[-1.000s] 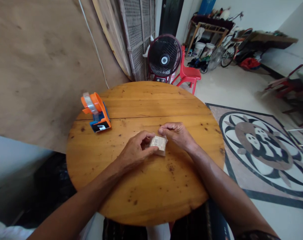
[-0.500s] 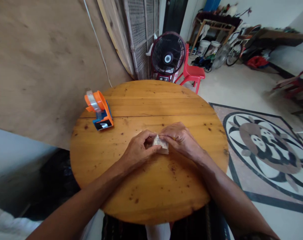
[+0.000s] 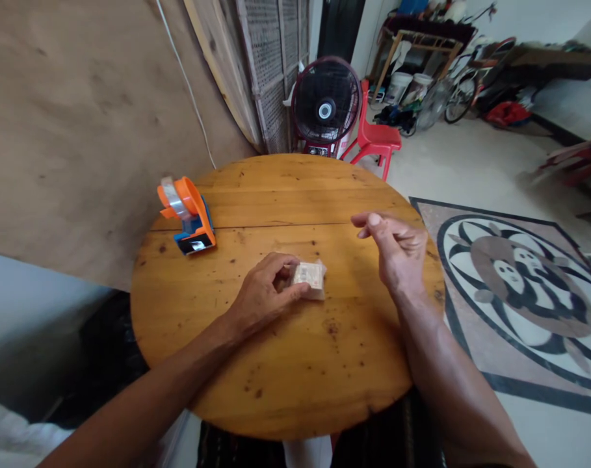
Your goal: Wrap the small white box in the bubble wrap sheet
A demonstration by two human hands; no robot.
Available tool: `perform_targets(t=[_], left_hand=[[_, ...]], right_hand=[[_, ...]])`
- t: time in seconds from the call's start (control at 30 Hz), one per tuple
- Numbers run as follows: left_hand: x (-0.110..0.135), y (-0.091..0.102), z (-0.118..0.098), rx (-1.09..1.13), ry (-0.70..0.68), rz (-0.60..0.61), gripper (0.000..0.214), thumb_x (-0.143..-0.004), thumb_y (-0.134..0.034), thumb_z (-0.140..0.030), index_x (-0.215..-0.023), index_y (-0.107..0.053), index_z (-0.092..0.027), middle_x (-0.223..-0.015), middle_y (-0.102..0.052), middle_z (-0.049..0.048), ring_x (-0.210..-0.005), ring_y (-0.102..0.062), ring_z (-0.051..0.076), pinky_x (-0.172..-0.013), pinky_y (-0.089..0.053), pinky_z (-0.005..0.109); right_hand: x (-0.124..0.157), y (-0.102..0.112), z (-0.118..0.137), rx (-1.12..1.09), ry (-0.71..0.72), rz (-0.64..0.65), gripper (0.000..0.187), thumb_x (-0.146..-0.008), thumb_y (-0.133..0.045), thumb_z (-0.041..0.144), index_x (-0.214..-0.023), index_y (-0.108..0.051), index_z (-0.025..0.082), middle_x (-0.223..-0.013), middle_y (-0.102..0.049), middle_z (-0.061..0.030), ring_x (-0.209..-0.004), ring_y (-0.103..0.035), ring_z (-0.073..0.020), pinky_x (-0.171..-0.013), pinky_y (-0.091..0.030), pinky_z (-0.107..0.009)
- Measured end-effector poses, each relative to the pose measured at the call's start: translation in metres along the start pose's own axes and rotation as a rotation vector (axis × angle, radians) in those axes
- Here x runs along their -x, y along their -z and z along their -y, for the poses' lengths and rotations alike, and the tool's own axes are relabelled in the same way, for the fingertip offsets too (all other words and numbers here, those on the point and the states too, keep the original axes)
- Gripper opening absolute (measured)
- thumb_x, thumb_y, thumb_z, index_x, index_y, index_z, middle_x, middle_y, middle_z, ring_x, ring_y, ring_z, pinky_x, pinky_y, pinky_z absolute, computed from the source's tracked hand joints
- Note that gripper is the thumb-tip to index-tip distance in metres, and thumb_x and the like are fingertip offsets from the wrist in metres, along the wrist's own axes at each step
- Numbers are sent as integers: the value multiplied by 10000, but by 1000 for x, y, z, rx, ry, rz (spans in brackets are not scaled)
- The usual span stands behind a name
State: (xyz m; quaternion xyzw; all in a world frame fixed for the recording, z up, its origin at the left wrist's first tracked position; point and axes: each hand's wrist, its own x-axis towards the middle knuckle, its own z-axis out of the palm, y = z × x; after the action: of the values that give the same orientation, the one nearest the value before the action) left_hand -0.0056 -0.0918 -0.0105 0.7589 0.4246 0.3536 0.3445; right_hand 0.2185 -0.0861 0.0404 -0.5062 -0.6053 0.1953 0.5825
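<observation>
A small pale box [image 3: 311,276] wrapped in clear film lies near the middle of the round wooden table [image 3: 285,351]. My left hand [image 3: 263,292] grips the box's left side with thumb and fingers, holding it against the tabletop. My right hand [image 3: 397,250] hovers above the table to the right of the box, lifted clear of it, fingers loosely curled and apart, with nothing visible in them. An orange and blue tape dispenser [image 3: 186,218] with a roll of clear tape stands at the table's left edge.
A plywood sheet [image 3: 80,117] leans behind the table on the left. Beyond the far edge stand a black floor fan [image 3: 326,107] and a red plastic chair [image 3: 376,140]. Patterned floor tiles [image 3: 514,286] lie to the right, with clutter along the back wall.
My right hand has let go of the box and risen up and to the right. My left hand still holds the box in the same place.
</observation>
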Motion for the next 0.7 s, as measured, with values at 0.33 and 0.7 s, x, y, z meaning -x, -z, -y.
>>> perform_targets(t=[0.33,0.7], left_hand=[[-1,12,1,-137,-45,21,665,-709,-729,-413,-1274,-435,-222,-1277,-485,108,-1139,-511,253,-971,-440,419],[-5,-1,15,-78,-125,168,862,-734,-701,-261,-1456,-230,-273,-1310,-502,120,-1186,-496,292,-1004,-397,501]], right_hand=[[-11,2,-34,110,-304,671,372,-784,-644,499,-991,-697,194,-933,-704,-61,-851,-643,-220,-767,-500,-361],[3,-7,-16,184,-28,964,798,-734,-718,374,-1429,-336,292,-1191,-633,-49,-1079,-605,-249,-969,-456,-440]])
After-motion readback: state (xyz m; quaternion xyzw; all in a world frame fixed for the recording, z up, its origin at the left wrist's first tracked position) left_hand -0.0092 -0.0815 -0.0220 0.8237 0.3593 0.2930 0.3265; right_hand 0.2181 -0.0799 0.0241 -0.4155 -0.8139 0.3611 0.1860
